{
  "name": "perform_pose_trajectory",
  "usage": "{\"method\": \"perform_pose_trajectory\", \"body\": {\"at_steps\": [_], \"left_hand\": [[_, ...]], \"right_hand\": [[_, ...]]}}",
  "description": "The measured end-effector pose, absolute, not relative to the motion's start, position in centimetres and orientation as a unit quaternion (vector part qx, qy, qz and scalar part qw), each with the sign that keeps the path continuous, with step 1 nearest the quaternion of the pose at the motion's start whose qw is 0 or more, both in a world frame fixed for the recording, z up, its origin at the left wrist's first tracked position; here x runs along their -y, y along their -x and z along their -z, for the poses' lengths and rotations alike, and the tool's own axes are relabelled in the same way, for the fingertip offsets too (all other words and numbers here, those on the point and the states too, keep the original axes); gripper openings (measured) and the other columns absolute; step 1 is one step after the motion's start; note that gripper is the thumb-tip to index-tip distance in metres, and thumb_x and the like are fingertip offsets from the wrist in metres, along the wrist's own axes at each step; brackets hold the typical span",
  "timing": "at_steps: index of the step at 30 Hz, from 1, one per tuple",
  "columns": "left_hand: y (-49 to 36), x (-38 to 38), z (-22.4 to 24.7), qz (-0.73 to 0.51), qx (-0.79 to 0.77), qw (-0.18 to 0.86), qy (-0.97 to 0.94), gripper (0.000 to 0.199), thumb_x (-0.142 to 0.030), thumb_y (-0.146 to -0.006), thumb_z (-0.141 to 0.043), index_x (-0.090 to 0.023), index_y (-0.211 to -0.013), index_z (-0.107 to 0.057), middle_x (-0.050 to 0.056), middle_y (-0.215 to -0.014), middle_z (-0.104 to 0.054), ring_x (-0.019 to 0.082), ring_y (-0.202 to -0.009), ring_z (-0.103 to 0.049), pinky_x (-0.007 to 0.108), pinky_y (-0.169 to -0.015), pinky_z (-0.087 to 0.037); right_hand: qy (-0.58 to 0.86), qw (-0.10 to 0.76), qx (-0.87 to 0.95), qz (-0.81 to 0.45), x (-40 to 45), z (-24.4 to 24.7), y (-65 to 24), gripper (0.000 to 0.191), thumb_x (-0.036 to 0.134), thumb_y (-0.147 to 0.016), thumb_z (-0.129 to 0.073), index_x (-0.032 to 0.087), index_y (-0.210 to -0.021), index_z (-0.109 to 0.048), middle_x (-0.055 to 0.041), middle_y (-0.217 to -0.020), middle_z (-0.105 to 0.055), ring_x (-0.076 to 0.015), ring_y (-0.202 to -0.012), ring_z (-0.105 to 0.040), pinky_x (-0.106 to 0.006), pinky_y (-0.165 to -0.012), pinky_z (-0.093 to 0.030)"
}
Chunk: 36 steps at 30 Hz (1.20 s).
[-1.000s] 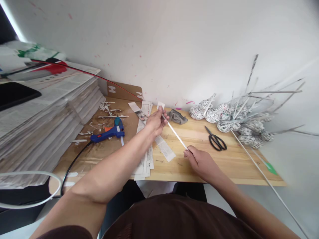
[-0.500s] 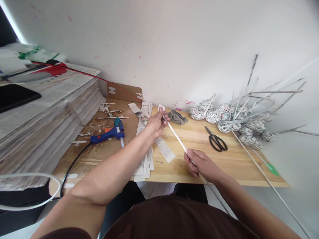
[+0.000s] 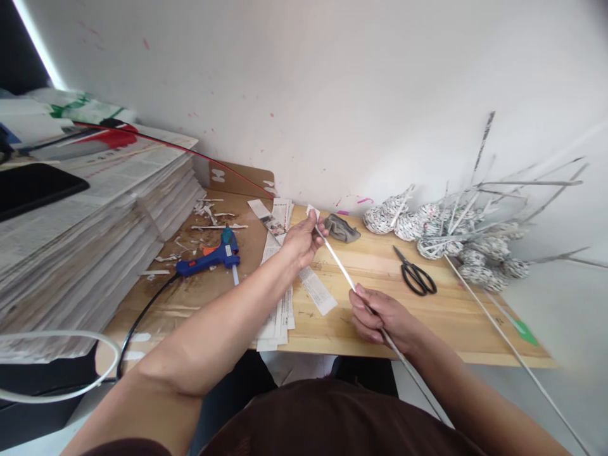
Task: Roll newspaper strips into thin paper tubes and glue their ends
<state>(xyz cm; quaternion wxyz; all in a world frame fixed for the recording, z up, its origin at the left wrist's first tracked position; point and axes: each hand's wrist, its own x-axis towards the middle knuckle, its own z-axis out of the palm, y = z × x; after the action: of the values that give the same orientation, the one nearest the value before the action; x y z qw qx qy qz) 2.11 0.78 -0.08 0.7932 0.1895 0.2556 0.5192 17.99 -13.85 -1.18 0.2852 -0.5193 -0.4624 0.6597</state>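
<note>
A thin white paper tube (image 3: pixel 338 263) slants between my hands over the wooden table. My left hand (image 3: pixel 304 239) pinches its upper end, where a flat bit of paper sticks out above the fingers. Lower and to the right, my right hand (image 3: pixel 380 315) is closed around the tube, which runs on below the wrist past the table's front edge. Under and beside my left hand lie printed paper strips (image 3: pixel 276 316), with one loose strip (image 3: pixel 318 291) slanting out to the right. A crumpled grey cloth (image 3: pixel 341 228) lies just beyond my left hand.
Black scissors (image 3: pixel 415 272) lie right on the wooden table (image 3: pixel 332 335). Woven paper pieces (image 3: pixel 408 221) with long sticks stand at the back right. A blue glue gun (image 3: pixel 209 258) and paper scraps rest on cardboard at left, beside a tall newspaper stack (image 3: pixel 142 221).
The view has shifted slightly. My right hand has turned a little and its fingers have shifted on the tube; more of the tube's lower part shows below it. My left hand keeps its pinch.
</note>
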Motion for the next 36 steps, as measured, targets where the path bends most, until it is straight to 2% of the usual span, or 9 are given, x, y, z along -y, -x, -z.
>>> {"method": "perform_pose_trajectory", "body": {"at_steps": [4,6,11,15,17,22,28,33,36], "left_hand": [[-2.2,-0.7,0.1,-0.523,-0.264,0.786,-0.195,0.029,-0.034,-0.088,-0.057,-0.01,-0.073,-0.057,-0.002,-0.058,-0.05,0.005,-0.047,-0.052,0.011,-0.037,-0.032],[-2.3,-0.8,0.3,-0.524,-0.265,0.786,-0.194,0.028,-0.034,-0.088,-0.058,-0.01,-0.073,-0.057,-0.001,-0.059,-0.051,0.005,-0.048,-0.053,0.011,-0.037,-0.033],[-2.4,-0.9,0.7,-0.518,-0.254,0.795,-0.188,0.024,-0.03,-0.088,-0.058,-0.01,-0.075,-0.059,0.0,-0.059,-0.053,0.005,-0.049,-0.055,0.01,-0.038,-0.035],[-2.4,-0.8,0.7,-0.52,-0.259,0.792,-0.187,0.022,-0.029,-0.087,-0.06,-0.01,-0.075,-0.06,0.0,-0.059,-0.054,0.005,-0.05,-0.055,0.01,-0.039,-0.037],[-2.3,-0.8,0.7,-0.522,-0.259,0.791,-0.186,0.022,-0.028,-0.086,-0.061,-0.01,-0.075,-0.06,0.001,-0.06,-0.055,0.006,-0.051,-0.057,0.011,-0.04,-0.039],[-2.4,-0.7,0.6,-0.512,-0.255,0.801,-0.177,0.022,-0.025,-0.09,-0.056,-0.009,-0.076,-0.06,0.001,-0.061,-0.056,0.007,-0.052,-0.058,0.011,-0.04,-0.04],[-2.5,-0.6,0.7,-0.515,-0.257,0.797,-0.181,0.021,-0.025,-0.089,-0.057,-0.009,-0.077,-0.061,0.002,-0.061,-0.057,0.007,-0.053,-0.06,0.012,-0.043,-0.044],[-2.5,-0.6,0.7,-0.507,-0.245,0.807,-0.176,0.022,-0.026,-0.089,-0.057,-0.008,-0.076,-0.062,0.002,-0.061,-0.057,0.007,-0.052,-0.059,0.011,-0.041,-0.041],[-2.5,-0.6,0.7,-0.509,-0.25,0.804,-0.181,0.022,-0.026,-0.089,-0.057,-0.009,-0.077,-0.062,0.002,-0.061,-0.057,0.007,-0.052,-0.059,0.012,-0.041,-0.042]], "right_hand": [[0.61,0.288,0.604,-0.425,13.3,1.1,-17.7,0.033,0.052,-0.091,-0.046,0.021,-0.079,-0.05,0.0036,-0.059,-0.048,-0.0118,-0.05,-0.048,-0.025,-0.051,-0.036],[0.618,0.296,0.625,-0.374,13.1,1.2,-17.4,0.034,0.051,-0.09,-0.047,0.02,-0.076,-0.05,0.0026,-0.059,-0.049,-0.0117,-0.051,-0.047,-0.025,-0.052,-0.035],[0.53,0.281,0.497,-0.627,12.8,1.5,-17.5,0.041,0.056,-0.094,-0.029,0.023,-0.076,-0.042,0.0095,-0.044,-0.027,-0.0113,-0.034,-0.034,-0.024,-0.04,-0.027],[0.597,0.296,0.589,-0.458,12.2,1.4,-17.6,0.035,0.054,-0.091,-0.043,0.021,-0.083,-0.051,0.0046,-0.055,-0.045,-0.0118,-0.047,-0.045,-0.026,-0.049,-0.035],[0.612,0.312,0.616,-0.386,12.0,1.4,-17.6,0.033,0.052,-0.09,-0.047,0.021,-0.081,-0.052,0.0033,-0.057,-0.047,-0.0121,-0.05,-0.045,-0.026,-0.05,-0.035],[0.53,0.306,0.488,-0.622,11.8,1.6,-17.8,0.038,0.056,-0.093,-0.036,0.022,-0.077,-0.042,0.0098,-0.045,-0.026,-0.0102,-0.035,-0.031,-0.024,-0.04,-0.026],[0.597,0.332,0.583,-0.44,11.6,1.2,-17.4,0.032,0.051,-0.089,-0.05,0.021,-0.08,-0.05,0.0044,-0.055,-0.044,-0.0107,-0.047,-0.041,-0.024,-0.048,-0.033],[0.494,0.324,0.455,-0.667,11.6,1.4,-17.0,0.035,0.054,-0.092,-0.037,0.023,-0.076,-0.04,0.0106,-0.044,-0.021,-0.0099,-0.035,-0.027,-0.023,-0.04,-0.026],[0.542,0.331,0.516,-0.575,11.2,1.3,-16.9,0.035,0.055,-0.092,-0.041,0.022,-0.082,-0.047,0.0081,-0.048,-0.035,-0.0103,-0.039,-0.037,-0.024,-0.042,-0.03]]}}
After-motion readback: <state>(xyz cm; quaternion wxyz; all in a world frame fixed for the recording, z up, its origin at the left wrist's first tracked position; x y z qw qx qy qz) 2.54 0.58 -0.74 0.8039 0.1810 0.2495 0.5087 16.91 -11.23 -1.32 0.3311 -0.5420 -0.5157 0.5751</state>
